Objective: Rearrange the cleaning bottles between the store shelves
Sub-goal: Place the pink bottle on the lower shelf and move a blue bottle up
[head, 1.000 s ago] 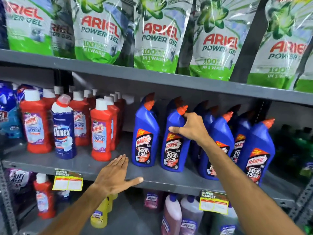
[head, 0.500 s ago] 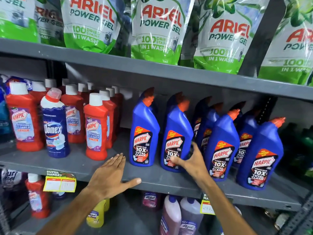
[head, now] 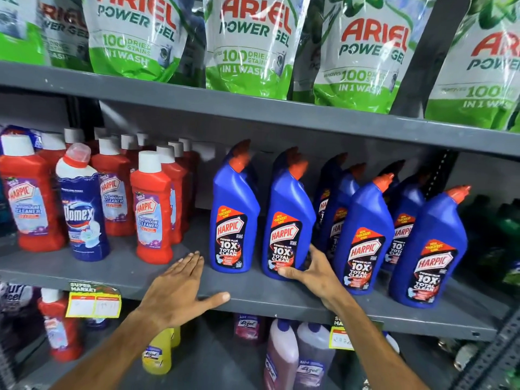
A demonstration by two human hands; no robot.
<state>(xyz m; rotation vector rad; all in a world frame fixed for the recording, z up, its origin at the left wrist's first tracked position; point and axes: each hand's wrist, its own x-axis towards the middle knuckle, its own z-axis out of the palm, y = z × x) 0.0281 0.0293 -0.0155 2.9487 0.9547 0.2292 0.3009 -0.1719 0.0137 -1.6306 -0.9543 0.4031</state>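
Note:
Several blue Harpic bottles with orange caps stand upright on the grey middle shelf (head: 253, 294). My right hand (head: 312, 274) wraps the base of the second blue Harpic bottle (head: 289, 220) from the left, thumb across its front label. Another blue Harpic bottle (head: 235, 215) stands just left of it, apart from my hands. My left hand (head: 180, 291) rests flat and open on the shelf's front edge, holding nothing. Red Harpic bathroom cleaner bottles (head: 152, 209) and a dark blue Domex bottle (head: 81, 209) stand at the left.
Green and white Ariel pouches (head: 247, 46) fill the top shelf. The lower shelf holds Lizol bottles (head: 281, 358), a yellow bottle (head: 157, 356) and a red one (head: 56, 327). Yellow price tags (head: 94, 301) hang on the shelf edge. Dark green bottles (head: 506, 229) sit at far right.
My right hand dropped from the orange cap of the second blue bottle to its base and closed around it. My left hand stayed flat on the shelf edge.

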